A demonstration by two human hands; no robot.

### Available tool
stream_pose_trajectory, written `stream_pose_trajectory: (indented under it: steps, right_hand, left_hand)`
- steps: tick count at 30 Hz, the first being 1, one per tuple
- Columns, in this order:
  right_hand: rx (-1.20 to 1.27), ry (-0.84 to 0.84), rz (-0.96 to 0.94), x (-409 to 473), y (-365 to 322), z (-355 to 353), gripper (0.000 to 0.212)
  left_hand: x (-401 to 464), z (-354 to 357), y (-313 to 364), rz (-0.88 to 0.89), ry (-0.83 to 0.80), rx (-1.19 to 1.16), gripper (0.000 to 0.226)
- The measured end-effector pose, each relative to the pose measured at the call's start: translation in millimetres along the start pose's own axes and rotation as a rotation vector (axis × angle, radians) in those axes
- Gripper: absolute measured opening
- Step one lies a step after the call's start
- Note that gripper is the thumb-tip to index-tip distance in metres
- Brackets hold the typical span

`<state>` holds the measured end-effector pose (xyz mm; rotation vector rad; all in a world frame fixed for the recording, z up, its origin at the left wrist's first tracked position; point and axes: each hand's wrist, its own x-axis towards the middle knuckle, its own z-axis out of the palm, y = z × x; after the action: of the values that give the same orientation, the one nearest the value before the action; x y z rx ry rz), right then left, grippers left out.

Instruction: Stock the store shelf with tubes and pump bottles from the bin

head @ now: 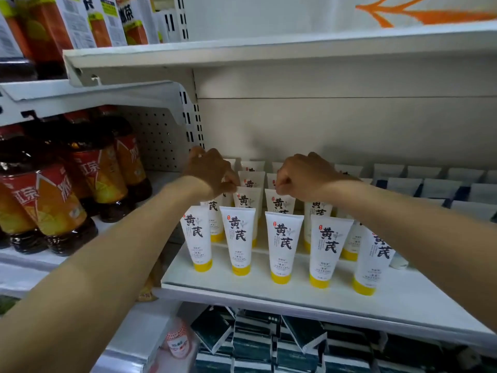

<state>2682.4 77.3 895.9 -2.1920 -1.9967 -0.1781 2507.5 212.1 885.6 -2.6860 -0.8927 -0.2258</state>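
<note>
Several rows stocked: white tubes with yellow caps (284, 244) stand cap-down on the white shelf (269, 285), a front row of five and more ranks behind them running toward the back panel.
Front row: evenly spaced and upright, labels facing out — this part looks finished.
Left hand (212, 170): fingers curled, pinching the top edge of a tube (246, 201) in the second rank; it seems to be setting or straightening it.
Right hand (301, 179): fingers curled down onto the crimped top of the neighbouring tube (279, 201), pinching it in the same way.
Right part of shelf: ranks of white-and-dark tubes (435, 188) stand there, their labels too small to read.
Pump bottles: none to be seen on this shelf — that share of the task appears not yet begun, as far as the view shows.
Bin: out of view, so how much stock is left cannot be told.
Progress, as a judgement: the tube block is well filled, with gaps still open between the ranks near the two hands; pump bottles are probably what remains.
Neighbours: iced tea bottles (53, 200) fill the shelf to the left, dark boxes (252, 343) lie on the shelf below, and cartons (80, 20) stand on the shelf above at left.
</note>
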Motion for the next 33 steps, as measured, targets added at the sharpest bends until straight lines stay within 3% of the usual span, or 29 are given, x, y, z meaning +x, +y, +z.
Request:
stream_pose_trajectory:
  steps: [8,20,28,33]
  right_hand:
    - [0.005,-0.001,0.011,-3.7,0.6,-0.5,0.039]
    - [0.004,-0.005,0.044,-8.6,1.5,-2.1,0.028]
    - [0.080,0.090,0.123,-21.1,-6.7,-15.1,0.023]
    - [0.192,0.142,0.199,-41.2,-20.1,-32.7,0.019]
  left_hand:
    - [1.6,2.7,-1.4,0.021,0.020,0.017,0.021]
    - [1.1,-0.5,-0.3,-0.020,-0.009,-0.044,0.026]
    - [-12.2,-25.4,9.5,-0.093,0.207,-0.303,0.024]
    - [-35.7,-41.8,23.0,-0.140,0.328,-0.841,0.018]
